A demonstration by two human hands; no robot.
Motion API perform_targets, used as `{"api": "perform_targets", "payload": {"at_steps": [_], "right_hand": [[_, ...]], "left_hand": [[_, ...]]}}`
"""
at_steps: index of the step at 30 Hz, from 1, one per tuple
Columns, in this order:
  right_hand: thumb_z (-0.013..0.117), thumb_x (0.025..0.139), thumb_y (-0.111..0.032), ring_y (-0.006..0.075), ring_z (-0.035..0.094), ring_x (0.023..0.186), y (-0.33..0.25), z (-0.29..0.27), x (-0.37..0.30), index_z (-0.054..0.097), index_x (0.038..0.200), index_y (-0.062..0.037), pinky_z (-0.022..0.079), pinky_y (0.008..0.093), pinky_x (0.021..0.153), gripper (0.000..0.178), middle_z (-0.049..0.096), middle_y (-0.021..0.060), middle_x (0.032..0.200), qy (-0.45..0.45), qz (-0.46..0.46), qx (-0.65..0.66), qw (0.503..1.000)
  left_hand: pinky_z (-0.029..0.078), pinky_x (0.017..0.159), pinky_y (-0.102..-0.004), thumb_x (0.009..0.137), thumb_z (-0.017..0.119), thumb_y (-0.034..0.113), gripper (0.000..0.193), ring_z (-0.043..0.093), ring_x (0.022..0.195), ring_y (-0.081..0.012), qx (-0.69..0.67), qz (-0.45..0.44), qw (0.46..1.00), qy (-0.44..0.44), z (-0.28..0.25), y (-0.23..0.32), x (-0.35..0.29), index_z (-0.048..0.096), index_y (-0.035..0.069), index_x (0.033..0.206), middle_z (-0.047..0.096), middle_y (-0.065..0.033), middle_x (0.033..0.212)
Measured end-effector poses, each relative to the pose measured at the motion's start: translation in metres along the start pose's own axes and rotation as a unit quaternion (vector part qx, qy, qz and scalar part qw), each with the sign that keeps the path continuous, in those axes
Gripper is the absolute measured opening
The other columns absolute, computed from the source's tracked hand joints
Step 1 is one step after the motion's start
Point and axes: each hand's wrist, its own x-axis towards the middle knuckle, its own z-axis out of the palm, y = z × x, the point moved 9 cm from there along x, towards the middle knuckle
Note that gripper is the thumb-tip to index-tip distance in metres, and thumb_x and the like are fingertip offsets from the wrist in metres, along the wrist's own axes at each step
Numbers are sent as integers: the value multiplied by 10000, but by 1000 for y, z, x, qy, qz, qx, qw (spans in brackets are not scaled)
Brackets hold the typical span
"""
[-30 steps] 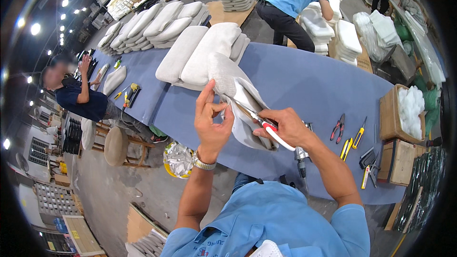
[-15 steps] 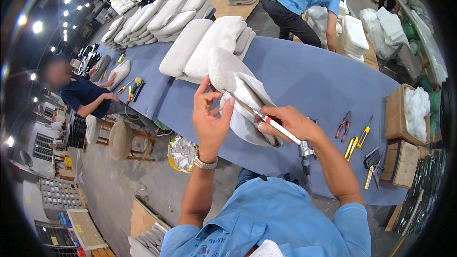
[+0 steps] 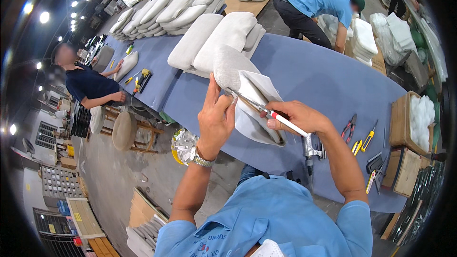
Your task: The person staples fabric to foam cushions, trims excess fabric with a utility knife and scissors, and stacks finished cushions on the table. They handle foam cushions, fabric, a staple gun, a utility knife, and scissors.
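While the left hand (image 3: 216, 121) pinches thumb and finger at the cover edge of the grey cushion (image 3: 232, 69), the right hand (image 3: 297, 116) is wrapped round a red-and-white-handled tool (image 3: 290, 124), tip at that edge. Cushion's on the blue table (image 3: 328, 83), between body and stacked cushions (image 3: 223, 38) just beyond; can't tell if they touch. Metal power tool (image 3: 309, 151) crowds the right wrist; pliers (image 3: 349, 127) and screwdriver (image 3: 368, 141) lie further right. Cardboard box (image 3: 398, 123): white fluffy filling (image 3: 421, 123). Yellow bin (image 3: 178, 157) beside table: heaped pale scraps (image 3: 185, 142).
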Motion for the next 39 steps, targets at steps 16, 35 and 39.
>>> {"api": "perform_targets", "payload": {"at_steps": [16,35,39], "right_hand": [[555,1009,-611,287,666,875,-3,16,27,648,1230,-61,526,394,776,600,693,169,958,-71,-47,0,996],[577,1008,-586,254,634,731,-32,-16,31,689,1180,-60,496,392,661,565,663,128,818,-72,-18,-78,994],[579,1001,-598,242,638,735,-27,-17,29,693,1184,-59,494,388,660,581,663,127,813,-77,-2,-71,994]], "left_hand": [[585,986,-449,828,699,-89,84,582,1300,-471,64,-18,994,87,-8,5,-25,660,-45,888,395,-334,1551],[567,1002,-440,807,714,-94,148,515,1357,-483,7,-59,996,65,-12,-14,-11,611,-18,881,381,-379,1545],[567,997,-436,814,721,-86,156,520,1353,-480,-8,-56,996,70,-11,-16,-11,602,-15,886,391,-381,1537]]}}
